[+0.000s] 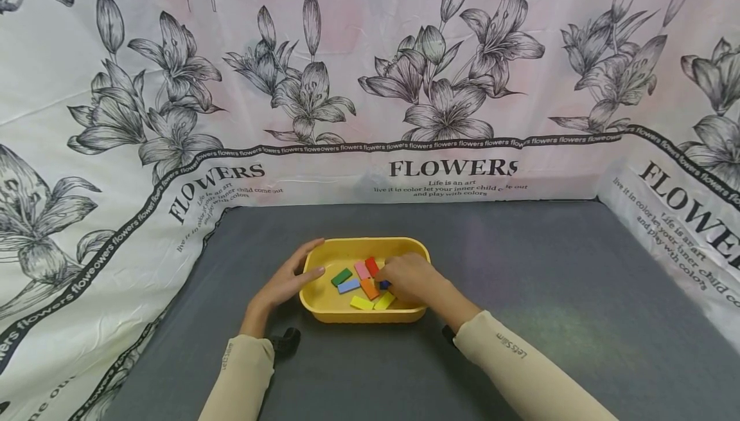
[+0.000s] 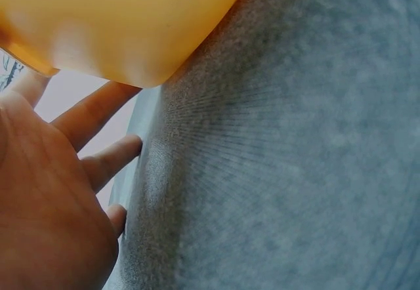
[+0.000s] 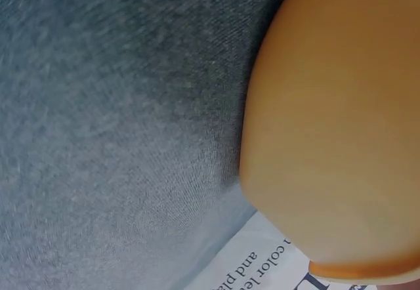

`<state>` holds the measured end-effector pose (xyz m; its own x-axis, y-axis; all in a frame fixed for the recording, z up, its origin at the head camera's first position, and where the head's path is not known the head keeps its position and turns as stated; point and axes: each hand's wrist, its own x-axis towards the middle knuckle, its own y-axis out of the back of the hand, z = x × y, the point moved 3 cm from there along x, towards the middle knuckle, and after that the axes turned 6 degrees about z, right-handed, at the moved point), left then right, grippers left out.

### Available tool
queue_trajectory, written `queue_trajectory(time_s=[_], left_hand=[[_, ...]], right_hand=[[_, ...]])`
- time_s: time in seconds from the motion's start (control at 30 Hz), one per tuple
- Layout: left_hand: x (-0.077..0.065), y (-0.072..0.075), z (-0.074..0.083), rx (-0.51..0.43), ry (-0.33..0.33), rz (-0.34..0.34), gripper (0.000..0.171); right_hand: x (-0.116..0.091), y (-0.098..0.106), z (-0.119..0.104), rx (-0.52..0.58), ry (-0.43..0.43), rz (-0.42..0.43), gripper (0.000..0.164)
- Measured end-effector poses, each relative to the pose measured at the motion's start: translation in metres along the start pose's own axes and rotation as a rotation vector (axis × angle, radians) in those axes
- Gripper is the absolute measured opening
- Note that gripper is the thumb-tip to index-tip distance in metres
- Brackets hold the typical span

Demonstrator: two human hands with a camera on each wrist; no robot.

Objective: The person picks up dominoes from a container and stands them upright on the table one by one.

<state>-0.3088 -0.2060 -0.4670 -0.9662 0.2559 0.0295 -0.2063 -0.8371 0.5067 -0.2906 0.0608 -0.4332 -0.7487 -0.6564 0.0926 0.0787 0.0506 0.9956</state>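
A yellow plastic tub (image 1: 364, 316) stands on the dark grey table in the head view. My left hand (image 1: 287, 285) holds its left side, thumb over the rim and the other fingers along the outside; the left wrist view shows those fingers spread against the tub wall. Inside lie several small coloured blocks: green (image 1: 342, 277), light blue (image 1: 349, 286), pink (image 1: 362, 270), red (image 1: 372, 266), orange (image 1: 369, 288) and yellow (image 1: 361, 303). My right hand (image 1: 409, 277) reaches in at the right, fingers bent down among them. A dark blue block (image 1: 384, 285) is partly covered by it; its fingertips are hidden.
The grey table (image 1: 520, 267) extends around the tub. Behind it and at both sides hangs a white and pink cloth (image 1: 335, 177) printed with flowers and lettering. Dark straps (image 1: 286, 342) sit at the wrists below cream sleeves (image 1: 243, 369).
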Motion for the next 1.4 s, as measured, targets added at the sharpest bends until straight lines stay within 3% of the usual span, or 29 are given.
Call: queue_trajectory(time_s=[0.33,0.83,1.1,1.4], left_hand=[[0.001,-0.001,-0.001,-0.014,-0.034,-0.008,0.067],[0.0,0.0,0.001,-0.023,-0.019,-0.007,0.068],[0.001,-0.001,-0.001,-0.033,-0.002,-0.007,0.068],[0.0,-0.002,0.001,-0.053,0.025,-0.003,0.066]], right_hand=[[-0.003,0.005,0.003,0.107,-0.003,0.068,0.017],[-0.013,0.022,0.022,0.523,-0.087,0.216,0.035],[-0.024,0.025,0.034,0.731,-0.12,0.344,0.032],[-0.037,0.033,0.051,0.848,-0.209,0.445,0.03]])
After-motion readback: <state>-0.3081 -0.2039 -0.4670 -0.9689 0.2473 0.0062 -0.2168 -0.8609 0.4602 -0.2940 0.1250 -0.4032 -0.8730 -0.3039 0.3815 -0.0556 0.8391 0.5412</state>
